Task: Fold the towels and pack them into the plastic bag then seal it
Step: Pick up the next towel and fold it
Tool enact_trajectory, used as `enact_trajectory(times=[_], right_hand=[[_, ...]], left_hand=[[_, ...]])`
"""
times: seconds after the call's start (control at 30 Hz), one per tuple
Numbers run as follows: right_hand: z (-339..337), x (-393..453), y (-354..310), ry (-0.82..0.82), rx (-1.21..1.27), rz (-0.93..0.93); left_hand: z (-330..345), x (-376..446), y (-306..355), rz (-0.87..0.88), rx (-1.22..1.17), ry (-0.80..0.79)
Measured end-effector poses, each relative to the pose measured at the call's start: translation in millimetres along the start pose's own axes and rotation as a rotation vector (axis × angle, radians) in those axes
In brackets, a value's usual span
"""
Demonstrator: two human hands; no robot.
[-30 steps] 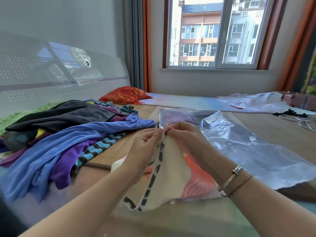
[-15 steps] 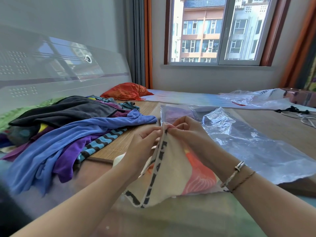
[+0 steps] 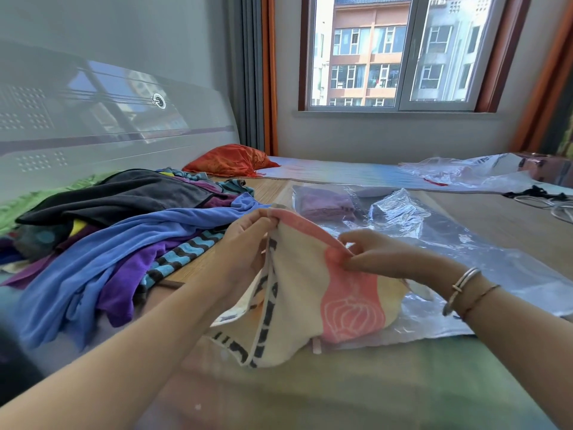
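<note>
Daylight from a window (image 3: 400,54) facing apartment blocks falls across a bed (image 3: 356,395) whose woven mat (image 3: 273,193) is strewn with laundry, as a person folds a cream towel (image 3: 297,293) with a pink band and a black-dashed border. Both hands hold it up by its top edge: the left hand (image 3: 245,243), at about 10 o'clock from the towel's middle, pinches one corner between thumb and fingers, while the right hand (image 3: 375,256), at about 2 o'clock, pinches the pink hem with thumb and forefinger, its other fingers loosely curled. The cloth sags between the two hands and drapes toward the person, its lower end resting on the bed and lapping the near corner of the plastic bag (image 3: 465,252). That clear bag lies flat on the mat at the right hand's 1 o'clock, reaching away toward the window, with a folded purple towel (image 3: 328,203) already inside its far end. Two bracelets (image 3: 465,290) circle the right wrist. At the left hand's 9 o'clock lies a heap of unfolded towels (image 3: 105,240), blue, purple, black and striped, just beside the left forearm. An orange pillow (image 3: 229,159) sits at 12 o'clock by the glossy headboard (image 3: 93,125), and more crumpled plastic (image 3: 471,172) lies at the far right.
</note>
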State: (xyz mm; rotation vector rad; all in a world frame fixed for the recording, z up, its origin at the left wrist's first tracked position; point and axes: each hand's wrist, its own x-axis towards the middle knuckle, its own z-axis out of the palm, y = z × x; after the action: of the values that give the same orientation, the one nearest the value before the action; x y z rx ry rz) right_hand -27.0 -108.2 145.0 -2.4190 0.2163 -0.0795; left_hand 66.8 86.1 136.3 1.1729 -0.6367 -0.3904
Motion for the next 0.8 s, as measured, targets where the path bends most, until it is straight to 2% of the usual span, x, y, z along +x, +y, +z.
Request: enact_trajectory(times=[0.1, 0.23, 0.3, 0.47, 0.6, 0.7, 0.8], right_hand=[[-1.3, -6.1, 14.6, -0.130, -0.063, 0.053], [4.5, -9.7, 13.1, -0.208, 0.358, 0.052], [6.8, -8.1, 6.4, -0.204, 0.417, 0.019], [5.5, -9.1, -4.0, -0.078, 0.200, -0.051], [-1.8, -12.1, 3.1, -0.029, 0.026, -0.048], [-16.3, -18.4, 6.3, 0.110, -0.053, -0.074], [-36.1, -31.2, -8.0, 0.341, -0.101, -0.185]], left_hand=[[-1.5, 1.4, 3.6, -0.007, -0.043, -0.033], [3.5, -1.0, 5.4, -0.039, -0.015, -0.117], [8.2, -4.1, 5.1, -0.060, -0.001, -0.144], [11.5, -3.5, 12.3, -0.066, 0.011, -0.173], [10.0, 0.0, 17.7, -0.061, -0.027, -0.056], [5.4, 3.3, 26.2, -0.028, -0.047, -0.036], [1.1, 6.5, 48.7, 0.066, -0.083, -0.040]])
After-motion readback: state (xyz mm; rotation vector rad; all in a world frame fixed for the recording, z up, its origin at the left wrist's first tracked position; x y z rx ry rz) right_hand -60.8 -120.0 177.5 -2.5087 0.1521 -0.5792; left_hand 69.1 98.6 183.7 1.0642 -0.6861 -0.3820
